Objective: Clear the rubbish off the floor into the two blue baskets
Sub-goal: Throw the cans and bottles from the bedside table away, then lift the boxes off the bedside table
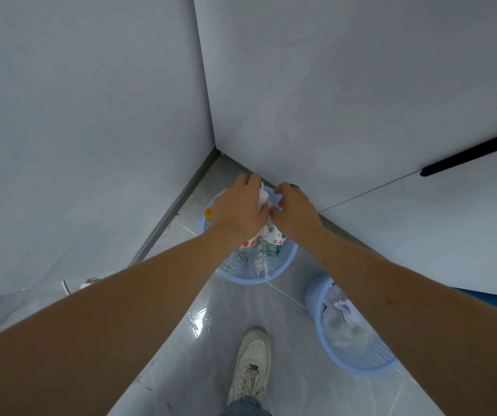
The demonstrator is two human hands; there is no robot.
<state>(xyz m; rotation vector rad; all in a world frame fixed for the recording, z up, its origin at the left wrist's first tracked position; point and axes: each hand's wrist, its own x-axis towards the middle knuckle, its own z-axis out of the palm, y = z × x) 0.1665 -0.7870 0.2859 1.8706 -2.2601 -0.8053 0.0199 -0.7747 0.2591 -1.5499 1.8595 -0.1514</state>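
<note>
Two blue baskets stand on the grey tiled floor in a wall corner. The far basket (289,261) holds clear plastic bottles (263,253) with printed labels. The near basket (358,366) at the right holds crumpled white paper (346,313). Both my hands are stretched out over the far basket. My left hand (238,208) grips a white crumpled piece (262,197). My right hand (293,210) has its fingers curled and pinches the same white and clear piece from the right. A green cap (294,185) shows just behind my right hand.
Grey walls meet in the corner behind the far basket. A black bar (475,151) runs along the right wall. A wet patch (198,321) glints on the floor. My white shoe (253,364) stands in front of it. A white device with a cable (86,284) lies at the left.
</note>
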